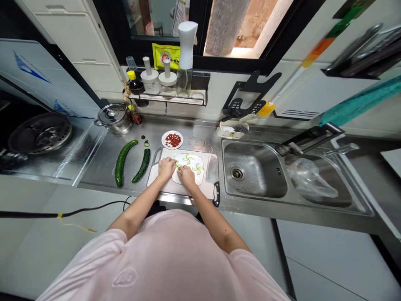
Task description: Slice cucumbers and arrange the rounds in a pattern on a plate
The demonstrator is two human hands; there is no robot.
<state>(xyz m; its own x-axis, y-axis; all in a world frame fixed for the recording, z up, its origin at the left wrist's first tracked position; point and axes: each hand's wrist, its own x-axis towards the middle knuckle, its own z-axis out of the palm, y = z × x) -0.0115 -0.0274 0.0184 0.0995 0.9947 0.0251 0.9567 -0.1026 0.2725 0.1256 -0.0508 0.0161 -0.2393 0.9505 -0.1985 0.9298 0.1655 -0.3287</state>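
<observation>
Both my hands are over a white plate (189, 178) with rounded corners, which lies on a pink cutting board (203, 193). Thin cucumber slices (198, 169) sit on the plate in small pinwheel shapes. My left hand (167, 168) rests over the plate's left edge, fingers stretched toward the slices nearest it. With fingertips pinched together, my right hand (187, 177) is at a cucumber slice (178, 166) between the two hands; my fingers partly hide it. A knife (216, 194) with a black handle lies along the board's right side.
Two cucumbers (123, 164) lie left of the board, near small cut ends (146, 143). Behind the board stands a small plate (164, 143) of chopped red pieces. A lidded pot (115, 119) and a wok (40, 133) are farther left. A sink (255, 171) is right.
</observation>
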